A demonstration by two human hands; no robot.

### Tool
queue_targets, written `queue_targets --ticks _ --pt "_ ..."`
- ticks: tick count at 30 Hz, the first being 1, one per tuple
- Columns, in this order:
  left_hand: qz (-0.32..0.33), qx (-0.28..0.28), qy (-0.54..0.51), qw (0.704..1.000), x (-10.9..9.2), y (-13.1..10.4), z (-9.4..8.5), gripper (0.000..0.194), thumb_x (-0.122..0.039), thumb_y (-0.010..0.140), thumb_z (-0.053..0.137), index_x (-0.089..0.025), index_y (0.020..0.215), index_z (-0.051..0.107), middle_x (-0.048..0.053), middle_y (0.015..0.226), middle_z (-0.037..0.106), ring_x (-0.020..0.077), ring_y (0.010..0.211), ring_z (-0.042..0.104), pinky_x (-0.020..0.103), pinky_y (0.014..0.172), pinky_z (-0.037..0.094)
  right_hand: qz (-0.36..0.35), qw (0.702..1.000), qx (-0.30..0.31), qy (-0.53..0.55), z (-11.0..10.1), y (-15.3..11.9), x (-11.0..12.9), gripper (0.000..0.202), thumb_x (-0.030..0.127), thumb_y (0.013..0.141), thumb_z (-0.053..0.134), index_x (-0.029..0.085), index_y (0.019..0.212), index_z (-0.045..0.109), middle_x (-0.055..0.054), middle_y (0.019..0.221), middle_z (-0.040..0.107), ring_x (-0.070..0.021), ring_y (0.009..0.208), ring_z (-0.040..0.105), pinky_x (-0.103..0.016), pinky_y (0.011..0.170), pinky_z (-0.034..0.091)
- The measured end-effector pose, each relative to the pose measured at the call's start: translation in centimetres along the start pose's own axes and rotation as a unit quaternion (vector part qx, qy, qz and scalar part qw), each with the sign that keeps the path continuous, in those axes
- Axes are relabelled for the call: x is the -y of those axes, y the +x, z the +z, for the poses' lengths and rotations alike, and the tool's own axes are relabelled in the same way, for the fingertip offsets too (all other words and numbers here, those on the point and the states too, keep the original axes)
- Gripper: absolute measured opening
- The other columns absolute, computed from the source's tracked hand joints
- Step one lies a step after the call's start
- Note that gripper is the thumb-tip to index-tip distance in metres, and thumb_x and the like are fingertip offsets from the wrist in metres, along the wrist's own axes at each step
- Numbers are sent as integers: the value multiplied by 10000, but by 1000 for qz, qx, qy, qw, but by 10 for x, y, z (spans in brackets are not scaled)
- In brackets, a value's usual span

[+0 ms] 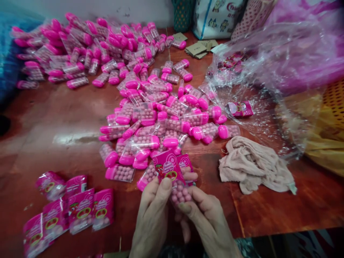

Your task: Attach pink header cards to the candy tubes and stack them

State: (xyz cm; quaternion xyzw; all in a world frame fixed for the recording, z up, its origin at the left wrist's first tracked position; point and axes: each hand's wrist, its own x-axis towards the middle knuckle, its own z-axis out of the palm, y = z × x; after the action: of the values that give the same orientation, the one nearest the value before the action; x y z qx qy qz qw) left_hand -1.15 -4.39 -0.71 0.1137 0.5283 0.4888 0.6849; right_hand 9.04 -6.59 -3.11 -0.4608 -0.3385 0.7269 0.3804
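Close to the table's front edge, my left hand [154,211] pinches a pink printed sleeve [168,166] between thumb and fingers. My right hand [205,218] grips a clear container of pink candy balls [180,193], whose upper part is covered by the sleeve. Behind my fingers a second pink printed piece [185,162] shows in part. Just beyond the hands lies a large heap of clear candy containers with bright pink caps [145,143]. Several sleeved candy packs [80,211] lie at the lower left.
More capped containers [80,46] are piled at the back left, beside blue plastic [10,53]. A beige cloth [252,163] lies to the right. Clear plastic wrap [255,86] spreads behind it near a small pink pack [240,108]. Brown cardboard pieces [199,49] and bags [215,18] stand at the back.
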Motion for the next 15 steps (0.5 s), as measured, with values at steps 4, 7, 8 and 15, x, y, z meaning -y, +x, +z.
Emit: queue_targets --ticks 4,7,8,15 --pt "-54 -13 22 998 4 -3 5 369 -391 796 548 -89 974 663 117 774 696 61 335 418 159 239 338 -16 998 -17 -61 2 -2 -2 305 438 864 494 153 767 545 23 545 514 -54 367 445 -148 340 328" --pt "-53 -4 13 998 7 -2 3 387 -377 807 539 -92 1052 630 131 852 698 46 342 412 154 272 358 -19 996 -31 -86 2 -4 -2 301 434 870 482 155 780 552 20 552 513 -67 385 459 -154 346 343" --pt "-51 2 5 999 8 -1 2 375 -366 809 542 -95 1053 629 127 850 698 43 351 411 152 288 368 -16 995 -32 -92 3 -4 -2 301 433 875 473 157 779 547 20 551 516 -67 381 459 -156 344 342" --pt "-15 -36 -21 999 14 -3 -5 273 -404 776 592 -157 865 666 -12 470 587 80 311 443 180 309 402 -14 994 -32 -106 9 -2 -1 306 408 904 423 174 717 488 48 521 458 -57 382 415 -160 364 309"
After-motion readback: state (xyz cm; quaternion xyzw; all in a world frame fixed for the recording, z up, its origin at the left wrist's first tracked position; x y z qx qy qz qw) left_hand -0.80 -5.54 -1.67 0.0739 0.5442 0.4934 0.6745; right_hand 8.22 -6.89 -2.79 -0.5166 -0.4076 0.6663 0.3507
